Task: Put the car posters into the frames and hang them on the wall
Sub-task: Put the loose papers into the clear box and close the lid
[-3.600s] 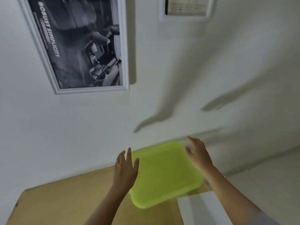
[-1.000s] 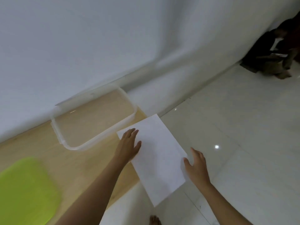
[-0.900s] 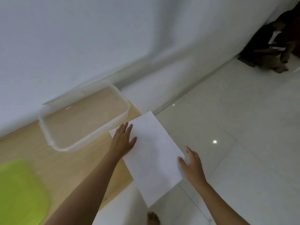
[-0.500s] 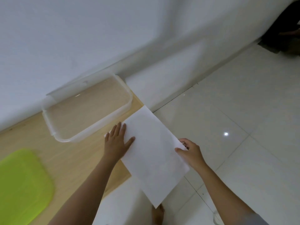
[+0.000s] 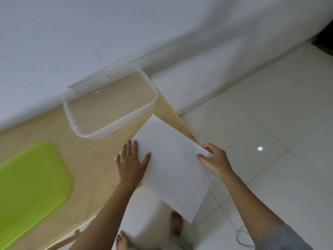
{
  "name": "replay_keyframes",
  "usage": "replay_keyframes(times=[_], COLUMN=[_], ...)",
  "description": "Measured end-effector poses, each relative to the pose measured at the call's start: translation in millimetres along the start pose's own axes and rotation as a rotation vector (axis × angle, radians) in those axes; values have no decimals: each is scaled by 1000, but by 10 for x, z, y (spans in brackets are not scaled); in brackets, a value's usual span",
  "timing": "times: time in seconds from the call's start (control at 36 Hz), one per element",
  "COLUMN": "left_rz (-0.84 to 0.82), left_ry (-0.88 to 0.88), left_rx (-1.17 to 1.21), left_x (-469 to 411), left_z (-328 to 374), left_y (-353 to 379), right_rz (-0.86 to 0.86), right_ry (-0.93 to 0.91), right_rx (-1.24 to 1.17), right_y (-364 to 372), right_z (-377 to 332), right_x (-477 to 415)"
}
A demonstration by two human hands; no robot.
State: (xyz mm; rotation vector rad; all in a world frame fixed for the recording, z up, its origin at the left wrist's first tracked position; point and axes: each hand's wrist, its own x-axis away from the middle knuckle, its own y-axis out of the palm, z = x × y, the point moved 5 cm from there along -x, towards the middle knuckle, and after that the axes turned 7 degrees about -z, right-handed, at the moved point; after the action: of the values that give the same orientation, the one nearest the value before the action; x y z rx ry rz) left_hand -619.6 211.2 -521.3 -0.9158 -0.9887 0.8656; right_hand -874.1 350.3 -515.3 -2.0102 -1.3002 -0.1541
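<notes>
The poster (image 5: 173, 165) lies blank side up across the right corner of the table (image 5: 93, 156). Its near half overhangs the edge, above the floor (image 5: 270, 123). No print shows, so the sheet is judged to be face down.

The left hand (image 5: 132, 163) rests flat on the poster's left edge, fingers straight and spread, partly on paper and partly on wood. This pins the sheet so that it cannot slide off the corner. The right hand (image 5: 215, 159) pinches the poster's right edge, thumb on the upper face and fingers curled round the edge. The overhang gives those fingers room under the paper.

A clear box (image 5: 117, 123) stands against the wall, just beside the poster's far corner; contact cannot be told. A green tray (image 5: 30, 181) lies well to the left. No frame is in view.

Step in hand, as judged: lifting the poster for framing. A one-sided pinch may crease thin paper, so lift it evenly.
</notes>
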Motion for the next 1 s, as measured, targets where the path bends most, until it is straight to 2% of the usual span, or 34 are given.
replay_keyframes(times=[0.11, 0.22, 0.31, 0.39, 0.47, 0.69, 0.86, 1.0], left_rz=[12, 8, 11, 15, 14, 20, 13, 11], left_ry=[-41, -55, -62, -55, -33, 35, 71, 87], left_rx=[29, 37, 61, 60, 67, 91, 107, 89], left_x=[59, 83, 112, 130, 137, 165, 143, 109], left_z=[43, 95, 117, 118, 99, -5, -76, -117], left_y=[17, 52, 62, 62, 54, 19, -38, -66], right_rz=[163, 311, 360, 330, 263, 172, 148, 252], right_ry=[9, 89, 183, 279, 285, 255, 267, 118], right_rx=[-34, -213, -391, -603, -784, -1015, -1004, -880], right_y=[-77, -116, -46, 113, 291, 556, 643, 566], right_z=[85, 244, 393, 496, 541, 476, 450, 318], right_x=[108, 300, 447, 586, 651, 725, 733, 790])
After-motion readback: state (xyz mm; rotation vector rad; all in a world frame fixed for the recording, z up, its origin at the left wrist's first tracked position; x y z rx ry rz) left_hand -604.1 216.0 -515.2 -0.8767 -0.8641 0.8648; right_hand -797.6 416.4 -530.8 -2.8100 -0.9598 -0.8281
